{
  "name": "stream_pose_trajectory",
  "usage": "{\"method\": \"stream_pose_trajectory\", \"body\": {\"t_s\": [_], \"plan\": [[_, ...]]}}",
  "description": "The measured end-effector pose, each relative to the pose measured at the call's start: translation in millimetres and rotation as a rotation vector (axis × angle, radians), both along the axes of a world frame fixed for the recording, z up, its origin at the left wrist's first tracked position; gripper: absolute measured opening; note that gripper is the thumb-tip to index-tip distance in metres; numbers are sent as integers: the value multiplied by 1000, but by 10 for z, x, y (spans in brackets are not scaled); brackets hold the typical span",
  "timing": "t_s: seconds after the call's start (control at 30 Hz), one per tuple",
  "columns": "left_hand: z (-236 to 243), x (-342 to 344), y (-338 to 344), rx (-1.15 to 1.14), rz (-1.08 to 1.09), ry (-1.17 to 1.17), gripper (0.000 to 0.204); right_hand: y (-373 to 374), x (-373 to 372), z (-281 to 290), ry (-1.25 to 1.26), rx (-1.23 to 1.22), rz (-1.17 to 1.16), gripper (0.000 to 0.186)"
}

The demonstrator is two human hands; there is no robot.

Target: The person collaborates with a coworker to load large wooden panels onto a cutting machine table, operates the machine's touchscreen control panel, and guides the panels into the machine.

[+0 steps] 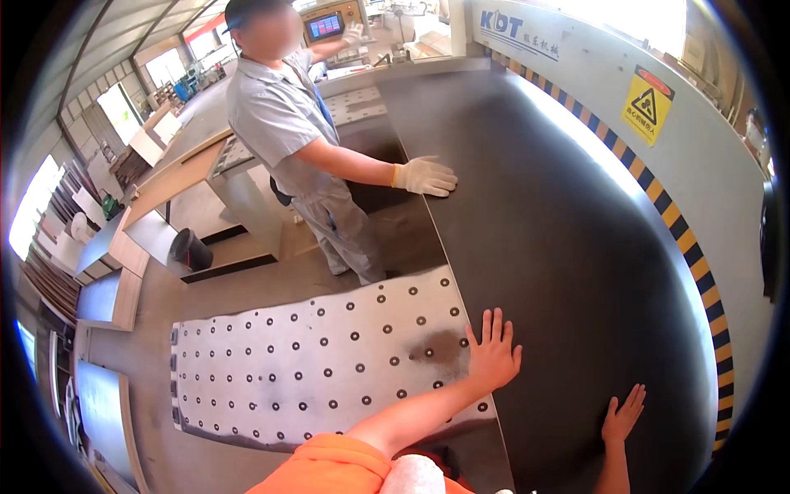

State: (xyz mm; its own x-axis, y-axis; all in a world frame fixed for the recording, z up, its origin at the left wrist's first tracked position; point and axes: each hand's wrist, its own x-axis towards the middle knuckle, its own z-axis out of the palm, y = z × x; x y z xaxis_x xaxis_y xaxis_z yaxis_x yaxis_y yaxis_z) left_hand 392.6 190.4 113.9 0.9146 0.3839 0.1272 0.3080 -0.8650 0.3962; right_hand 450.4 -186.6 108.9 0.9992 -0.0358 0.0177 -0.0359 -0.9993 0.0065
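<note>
A large dark board (568,239) lies flat along the machine's long guard. My left hand (494,356) rests palm down on it close to its left edge, fingers spread and pointing away from me. Farther right and nearer to me, my right hand (623,416) also lies on the dark surface with its fingers stretched out. Both hands are bare and hold nothing. Beyond them, a co-worker's gloved hand (425,176) presses on the same left edge of the board.
A pale support table (263,354) dotted with round studs reaches left. The co-worker (280,123) stands past it, other hand by a control panel (325,26). A striped guard beam (658,193) runs along the right. A dark bucket (191,249) sits on a wooden frame.
</note>
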Motion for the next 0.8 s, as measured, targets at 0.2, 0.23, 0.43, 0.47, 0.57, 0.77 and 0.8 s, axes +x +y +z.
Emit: {"method": "stream_pose_trajectory", "body": {"t_s": [0.2, 0.23, 0.43, 0.47, 0.57, 0.77, 0.8], "plan": [[-14, 11, 93, 4, -1, 30, 59, 134, -35, 65, 51, 13, -28, 70], [-14, 13, 98, 25, 1, 16, 59, 144, -39, 85, 46, 8, -22, 70], [6, 42, 66, 32, 2, -4, 58, 105, -68, 51, 78, 5, -62, 70], [9, 44, 50, 40, -2, -39, 58, 131, -59, 76, 59, 14, -32, 70], [6, 8, 46, 28, 10, -26, 58, 93, -29, 88, 33, 24, 5, 69], [-54, 40, -4, 56, 20, -37, 58, 45, -32, 58, 8, 52, 20, 70], [-53, 40, 9, 57, 27, -41, 58, 35, -33, 59, 7, 52, 30, 70]]}}
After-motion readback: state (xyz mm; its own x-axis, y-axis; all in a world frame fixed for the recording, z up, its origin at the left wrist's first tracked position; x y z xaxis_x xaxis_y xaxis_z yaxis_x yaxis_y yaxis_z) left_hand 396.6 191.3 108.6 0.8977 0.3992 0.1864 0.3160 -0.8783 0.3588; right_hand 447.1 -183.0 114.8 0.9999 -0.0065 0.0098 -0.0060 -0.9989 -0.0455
